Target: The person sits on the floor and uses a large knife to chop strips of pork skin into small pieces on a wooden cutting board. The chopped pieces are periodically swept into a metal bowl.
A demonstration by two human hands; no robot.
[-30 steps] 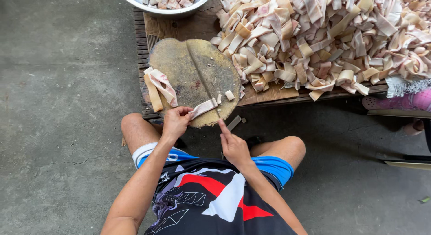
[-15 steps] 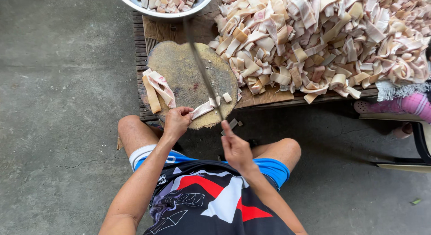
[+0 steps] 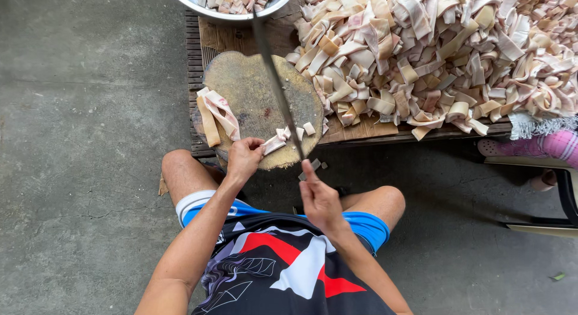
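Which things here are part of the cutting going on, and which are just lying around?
In use:
left hand
right hand
long knife
strip being cut
round chopping block

Lying about:
pink cloth
scraps on the ground

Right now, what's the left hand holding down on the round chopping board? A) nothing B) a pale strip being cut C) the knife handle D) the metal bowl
B: the left hand pins a pale strip on the chopping board, beside the knife held by the right hand.
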